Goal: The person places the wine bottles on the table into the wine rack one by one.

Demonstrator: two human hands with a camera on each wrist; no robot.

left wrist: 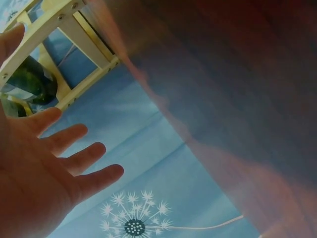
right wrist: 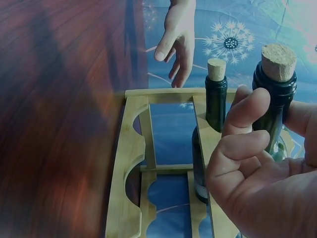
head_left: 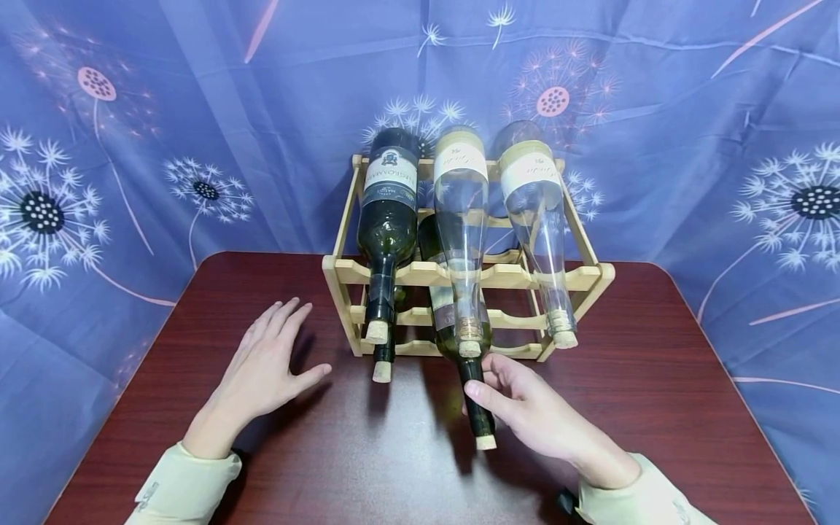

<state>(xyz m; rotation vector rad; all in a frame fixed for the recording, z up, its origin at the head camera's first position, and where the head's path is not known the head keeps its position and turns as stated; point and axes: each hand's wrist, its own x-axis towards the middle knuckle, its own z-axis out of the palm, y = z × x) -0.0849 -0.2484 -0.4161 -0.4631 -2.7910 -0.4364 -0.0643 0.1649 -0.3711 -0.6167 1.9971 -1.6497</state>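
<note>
My right hand [head_left: 541, 412] grips the neck of a dark green wine bottle [head_left: 471, 370], thumb on one side and fingers on the other. This corked bottle lies in a lower tier of the wooden wine rack [head_left: 505, 277], partly hidden under a clear bottle [head_left: 461, 197]. In the right wrist view, the fingers curl round its neck just below the cork [right wrist: 278, 62]. My left hand [head_left: 265, 368] hovers or rests left of the rack, fingers spread and holding nothing; whether it touches the table cannot be told.
A dark labelled bottle [head_left: 389, 211] and another clear bottle [head_left: 534, 197] lie on the top tier, corks forward. Below the dark one, another dark bottle neck [head_left: 383, 354] sticks out. The rack stands on a reddish-brown table [head_left: 656, 364] before a blue dandelion-print cloth [head_left: 315, 109].
</note>
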